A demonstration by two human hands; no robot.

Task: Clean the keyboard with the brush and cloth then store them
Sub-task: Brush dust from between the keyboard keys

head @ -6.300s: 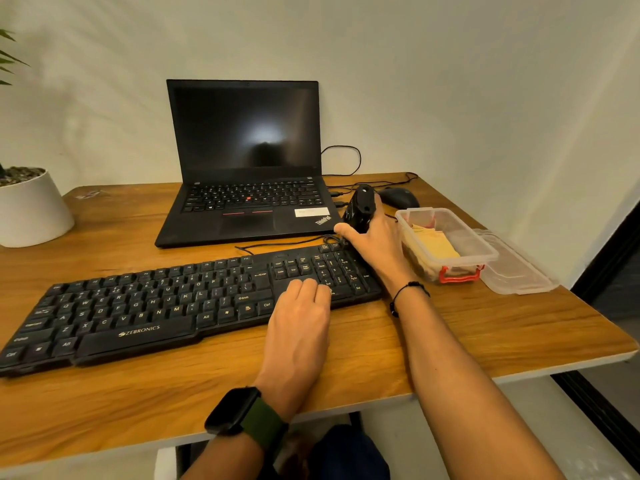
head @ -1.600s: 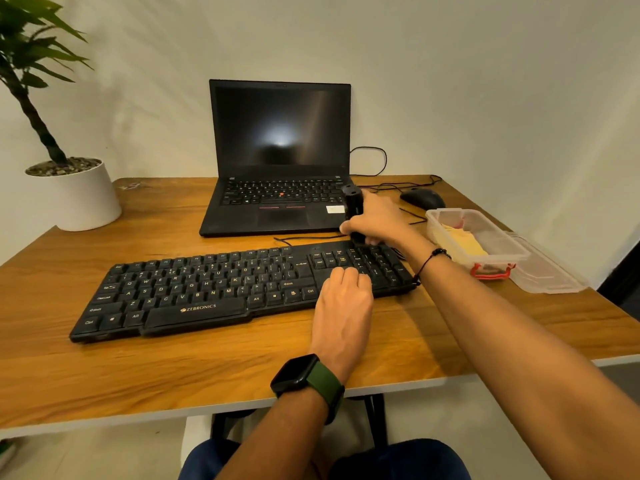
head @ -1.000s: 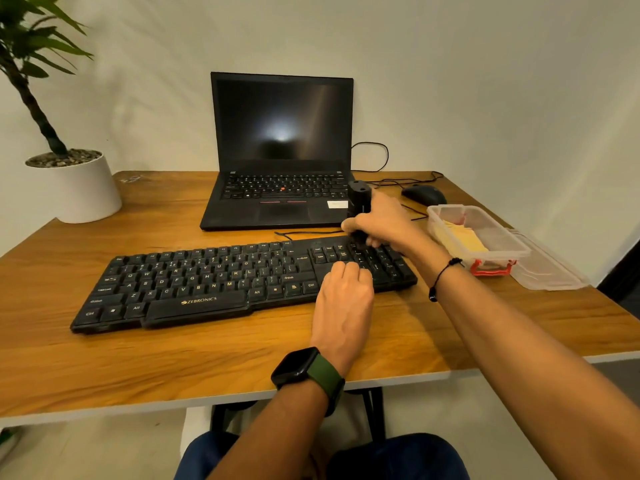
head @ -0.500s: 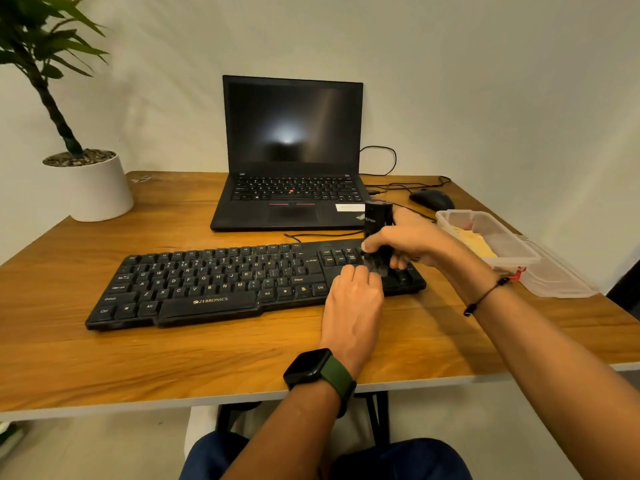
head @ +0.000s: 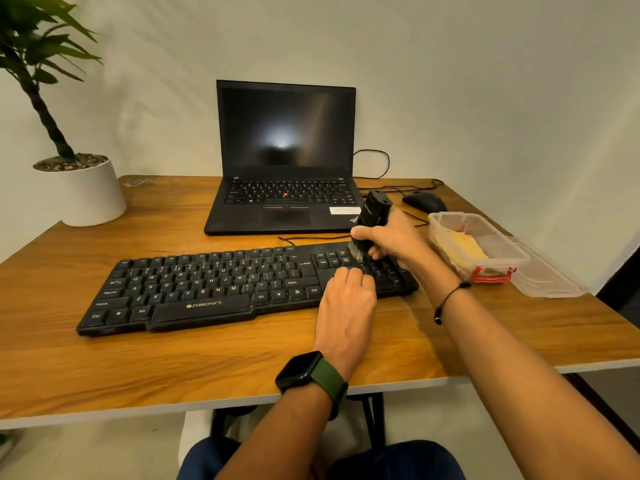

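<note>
A black keyboard (head: 221, 285) lies across the wooden desk (head: 104, 368). My right hand (head: 391, 242) grips a black brush (head: 372, 214), tilted, with its pale bristles down on the keys at the keyboard's right end. My left hand (head: 346, 306) rests flat on the keyboard's front right part, fingers straight, holding it down. A yellow cloth (head: 465, 245) lies inside a clear plastic box (head: 485, 268) with red clips, just right of the keyboard.
An open black laptop (head: 284, 168) stands behind the keyboard, with cables and a black mouse (head: 424, 201) at the back right. The box's clear lid (head: 550, 275) lies at the desk's right edge. A potted plant (head: 83, 188) stands at the back left.
My right hand has kept the brush over the number pad, shifting it back toward the keyboard's far edge over the last half second. The left hand has stayed put. My head has moved a little.
</note>
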